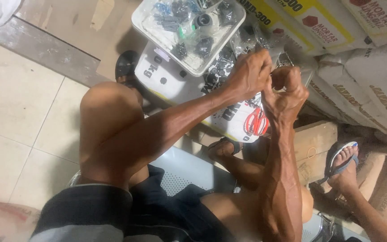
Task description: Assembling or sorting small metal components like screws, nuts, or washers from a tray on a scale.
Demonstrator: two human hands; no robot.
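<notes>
On the far left is pale tile floor (14, 134) w/ a grey concrete strip (32, 49) along its top edge. Next comes the person's bent bare knee (106, 116), and past it a black sandal (126, 67) on the ground.

Up top, a white plastic tray (146, 22) holds clear little bags of dark screws & bits. It sits on a big white sack w/ black print (171, 83).

Then the two hands, close together in the middle, over the sack. The left hand (247, 74) is curled tight, fingers pinched at the tips. The right hand (287, 96) is curled too, thumb & finger tips pinched, touching the left hand's tips. Smth very small is held between them, a clear little bag or small part; too tiny & blurry to tell which. It lies right at the fingertips, betw. both hands, so neither hand is nearer. Can't tell its long side.

Just under the right hand, red-handled scissors (256, 122) lie flat on the sack, nearer the right hand than the left.

Further right: a plain wooden block (316, 139), then another person's foot in a blue flip-flop (343, 161). Stacked cement-type paper bags (363, 67) fill the top right.
</notes>
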